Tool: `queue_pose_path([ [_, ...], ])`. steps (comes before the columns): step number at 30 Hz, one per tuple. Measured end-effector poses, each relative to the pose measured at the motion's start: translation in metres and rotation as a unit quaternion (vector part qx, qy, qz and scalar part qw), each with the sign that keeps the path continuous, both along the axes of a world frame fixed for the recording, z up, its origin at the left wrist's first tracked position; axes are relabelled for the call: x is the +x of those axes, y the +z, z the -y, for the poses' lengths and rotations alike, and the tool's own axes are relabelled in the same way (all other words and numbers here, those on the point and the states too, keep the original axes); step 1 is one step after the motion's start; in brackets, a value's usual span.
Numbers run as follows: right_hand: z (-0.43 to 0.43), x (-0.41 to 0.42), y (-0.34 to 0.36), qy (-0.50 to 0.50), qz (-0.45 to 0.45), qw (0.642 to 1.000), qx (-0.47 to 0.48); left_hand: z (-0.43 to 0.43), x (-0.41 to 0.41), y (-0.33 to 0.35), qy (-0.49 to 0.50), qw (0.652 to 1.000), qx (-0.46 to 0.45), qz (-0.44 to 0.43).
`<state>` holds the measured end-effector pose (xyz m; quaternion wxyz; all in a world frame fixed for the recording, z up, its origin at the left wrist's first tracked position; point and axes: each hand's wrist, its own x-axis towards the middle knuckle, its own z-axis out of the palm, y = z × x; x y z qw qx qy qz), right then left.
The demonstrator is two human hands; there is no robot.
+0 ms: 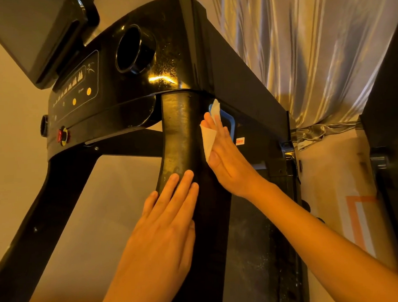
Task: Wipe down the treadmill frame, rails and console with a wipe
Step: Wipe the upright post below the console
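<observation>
A black treadmill fills the view. Its console (pixel 166 61) has a cup holder (pixel 134 48), a button panel (pixel 76 87) and a screen (pixel 35 37) at the top left. A thick black upright post (pixel 179 133) runs down from under the console. My right hand (pixel 225 156) presses a white wipe (pixel 207 139) flat against the right side of this post, fingers pointing up. My left hand (pixel 166 218) lies flat on the front of the post lower down, fingers straight and holding nothing.
A red safety knob (pixel 62 135) sits on the console's lower left edge. A blue handle (pixel 230 124) shows behind the wipe. Shiny silver curtain fabric (pixel 314 43) hangs at the right, above a white panel with an orange outline (pixel 356 217). A second black frame (pixel 388 131) stands at the far right.
</observation>
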<state>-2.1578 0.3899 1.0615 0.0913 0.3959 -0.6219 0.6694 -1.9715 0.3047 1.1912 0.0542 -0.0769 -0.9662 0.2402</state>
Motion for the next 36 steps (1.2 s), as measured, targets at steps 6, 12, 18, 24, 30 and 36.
queue_pose_path([
  [6, -0.012, -0.002, 0.003, -0.005, -0.044, 0.998, 0.043, -0.001, 0.002, 0.002, -0.004, 1.000, -0.009, -0.002],
  [12, -0.004, -0.013, 0.075, -0.046, -0.291, 0.942, 0.163, -0.001, 0.003, 0.000, -0.006, 0.999, -0.042, -0.005],
  [18, -0.028, -0.021, 0.047, -0.041, -0.275, 0.944, 0.178, -0.004, 0.007, 0.003, -0.006, 0.998, -0.057, 0.003],
  [24, -0.012, -0.019, 0.077, -0.031, -0.327, 0.924, 0.197, -0.001, 0.010, 0.002, -0.003, 0.999, -0.042, 0.017],
  [30, -0.013, -0.013, 0.048, -0.052, -0.251, 0.955, 0.150, -0.004, 0.011, 0.004, 0.003, 1.000, -0.021, 0.021],
  [36, -0.014, -0.012, 0.042, -0.049, -0.231, 0.961, 0.144, -0.009, 0.013, 0.007, 0.023, 0.998, 0.045, 0.044],
])
